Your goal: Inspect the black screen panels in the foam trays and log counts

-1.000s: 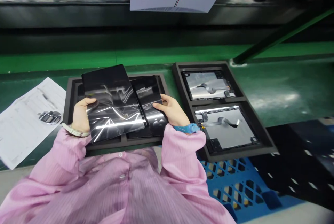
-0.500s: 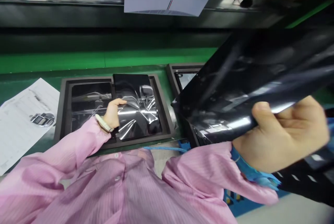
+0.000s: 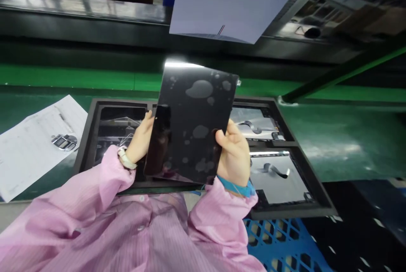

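A glossy black flat panel (image 3: 190, 124), marked with pale blotches, is raised and tilted in front of me above the trays. My right hand (image 3: 234, 153) grips its right edge, thumb on the front face and other fingers partly behind. At the panel's left edge is my left hand (image 3: 139, 143), its visible fingers stretched upward; the panel hides part of this hand, and whether they touch I cannot tell. Behind it lies a dark foam tray (image 3: 83, 153) holding a film-covered black panel (image 3: 109, 130) on the left; its right side is mostly hidden.
On the right, a second dark tray (image 3: 312, 170) holds silver-backed panels (image 3: 279, 179) with dark ribbon cables. Printed sheets (image 3: 34, 149) lie at left under a small metal-and-black device (image 3: 64, 141). A white sheet (image 3: 218, 5) hangs ahead; a blue plastic crate (image 3: 285, 246) stands below right.
My right hand has brought the black panel from the right to the middle, turned more upright. My left hand has left the film-covered panel and points upward beside the raised one.
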The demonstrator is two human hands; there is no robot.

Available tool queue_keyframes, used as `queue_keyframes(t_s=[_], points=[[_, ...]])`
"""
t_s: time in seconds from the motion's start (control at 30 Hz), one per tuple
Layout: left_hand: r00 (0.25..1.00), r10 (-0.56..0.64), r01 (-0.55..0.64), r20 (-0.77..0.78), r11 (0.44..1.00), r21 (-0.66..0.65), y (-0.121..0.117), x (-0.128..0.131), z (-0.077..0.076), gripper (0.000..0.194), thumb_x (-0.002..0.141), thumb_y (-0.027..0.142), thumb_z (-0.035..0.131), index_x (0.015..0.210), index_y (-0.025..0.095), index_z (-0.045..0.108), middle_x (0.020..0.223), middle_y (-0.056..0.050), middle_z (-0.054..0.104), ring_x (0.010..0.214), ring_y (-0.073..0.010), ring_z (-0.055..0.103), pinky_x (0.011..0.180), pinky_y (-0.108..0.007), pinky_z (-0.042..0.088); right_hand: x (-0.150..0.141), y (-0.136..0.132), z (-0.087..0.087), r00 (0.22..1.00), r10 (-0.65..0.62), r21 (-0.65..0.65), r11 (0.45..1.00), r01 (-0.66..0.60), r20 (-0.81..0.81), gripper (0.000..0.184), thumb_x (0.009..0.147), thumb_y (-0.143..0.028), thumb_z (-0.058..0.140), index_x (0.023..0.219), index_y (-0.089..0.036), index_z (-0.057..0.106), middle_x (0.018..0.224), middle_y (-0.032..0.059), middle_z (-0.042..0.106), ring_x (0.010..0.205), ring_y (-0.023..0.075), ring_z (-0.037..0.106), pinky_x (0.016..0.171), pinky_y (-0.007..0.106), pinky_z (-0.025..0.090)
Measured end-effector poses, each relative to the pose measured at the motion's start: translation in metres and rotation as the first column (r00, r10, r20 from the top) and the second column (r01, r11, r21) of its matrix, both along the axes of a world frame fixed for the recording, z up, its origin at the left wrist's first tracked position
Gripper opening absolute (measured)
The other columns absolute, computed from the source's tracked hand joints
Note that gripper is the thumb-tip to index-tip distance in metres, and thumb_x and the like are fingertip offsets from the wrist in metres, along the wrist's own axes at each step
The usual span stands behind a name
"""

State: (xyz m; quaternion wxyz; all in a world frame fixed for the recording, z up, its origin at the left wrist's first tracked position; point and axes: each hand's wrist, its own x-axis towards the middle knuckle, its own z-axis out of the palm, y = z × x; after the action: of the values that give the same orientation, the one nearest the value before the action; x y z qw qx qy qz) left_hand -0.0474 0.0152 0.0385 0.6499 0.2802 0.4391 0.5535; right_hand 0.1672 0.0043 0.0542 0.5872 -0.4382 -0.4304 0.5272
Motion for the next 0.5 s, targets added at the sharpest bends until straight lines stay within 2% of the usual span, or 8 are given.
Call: queue_keyframes(t_s=[0.07, 0.13, 0.2, 0.27, 0.33, 0.4, 0.5], points=[[0.999, -0.001, -0.001, 0.041, 0.998, 0.056, -0.011, -0.012, 0.01, 0.054, 0.082, 0.067, 0.07, 0.106, 0.019, 0.074, 0.106, -0.008, 0.075, 0.119, -0.0284, 0.066, 0.104, -0.04, 0.054, -0.015, -0.003, -0.007, 0.998, 0.061, -0.033, 0.998, -0.061, -0.006, 0.051, 0.077, -0.042, 0.074, 0.125, -0.027, 0.063, 0.125, 0.0065, 0.075, 0.119, 0.0251, 0.071, 0.101, 0.043, 0.061], [0.997, -0.013, 0.009, 0.077, 0.999, 0.051, -0.023, -0.022, 0.017, 0.061, 0.073, 0.069, 0.077, 0.106, 0.019, 0.074, 0.101, -0.007, 0.076, 0.116, -0.03, 0.067, 0.102, -0.04, 0.055, -0.029, -0.007, -0.013, 0.994, 0.103, -0.051, 0.993, -0.104, -0.02, 0.052, 0.078, -0.043, 0.074, 0.126, -0.026, 0.063, 0.127, 0.0071, 0.074, 0.117, 0.0248, 0.072, 0.099, 0.042, 0.061], [0.997, -0.013, 0.015, 0.077, 1.0, -0.015, -0.033, -0.031, 0.017, 0.056, 0.064, 0.051, 0.091, 0.106, 0.019, 0.073, 0.097, -0.005, 0.076, 0.108, -0.0281, 0.07, 0.097, -0.037, 0.056, -0.038, -0.008, -0.017, 0.99, 0.138, -0.063, 0.988, -0.138, -0.011, 0.052, 0.078, -0.045, 0.075, 0.125, -0.025, 0.063, 0.127, 0.0081, 0.074, 0.115, 0.0244, 0.072, 0.1, 0.042, 0.061], [0.999, 0.007, -0.004, 0.046, 0.998, -0.067, -0.04, -0.039, 0.013, 0.055, 0.054, 0.028, 0.097, 0.103, 0.019, 0.073, 0.094, -0.003, 0.076, 0.097, -0.0234, 0.071, 0.089, -0.032, 0.056, -0.041, -0.003, -0.018, 0.987, 0.137, -0.086, 0.988, -0.13, 0.082, 0.052, 0.079, -0.05, 0.076, 0.123, -0.022, 0.065, 0.125, 0.0094, 0.074, 0.111, 0.0231, 0.072, 0.096, 0.039, 0.062], [0.999, 0.037, -0.036, 0.011, 0.996, -0.082, -0.042, -0.045, 0.006, 0.054, 0.05, 0.023, 0.098, 0.097, 0.017, 0.072, 0.09, -0.002, 0.074, 0.086, -0.0182, 0.069, 0.08, -0.027, 0.054, -0.038, 0.009, -0.014, 0.973, 0.064, -0.099, 0.994, -0.042, 0.222, 0.057, 0.082, -0.057, 0.072, 0.125, -0.021, 0.065, 0.119, 0.01, 0.075, 0.102, 0.0204, 0.072, 0.082, 0.034, 0.063], [0.999, 0.037, -0.038, -0.012, 0.996, -0.084, -0.043, -0.05, 0.0, 0.053, 0.05, 0.028, 0.099, 0.094, 0.016, 0.072, 0.085, -0.001, 0.072, 0.079, -0.0145, 0.065, 0.076, -0.026, 0.052, -0.034, 0.026, -0.007, 0.948, -0.069, -0.05, 0.995, 0.088, 0.31, 0.062, 0.084, -0.062, 0.067, 0.129, -0.02, 0.062, 0.11, 0.0085, 0.075, 0.09, 0.0169, 0.071, 0.065, 0.027, 0.059], [0.999, -0.01, 0.006, -0.043, 0.997, -0.074, -0.045, -0.054, -0.007, 0.053, 0.052, 0.035, 0.099, 0.094, 0.015, 0.074, 0.084, -0.001, 0.071, 0.078, -0.0145, 0.063, 0.079, -0.028, 0.051, -0.033, 0.05, 0.003, 0.921, -0.207, 0.1, 0.978, 0.184, 0.329, 0.048, 0.083, -0.057, 0.069, 0.113, -0.019, 0.067, 0.091, 0.0033, 0.071, 0.077, 0.0127, 0.066, 0.058, 0.023, 0.053]])
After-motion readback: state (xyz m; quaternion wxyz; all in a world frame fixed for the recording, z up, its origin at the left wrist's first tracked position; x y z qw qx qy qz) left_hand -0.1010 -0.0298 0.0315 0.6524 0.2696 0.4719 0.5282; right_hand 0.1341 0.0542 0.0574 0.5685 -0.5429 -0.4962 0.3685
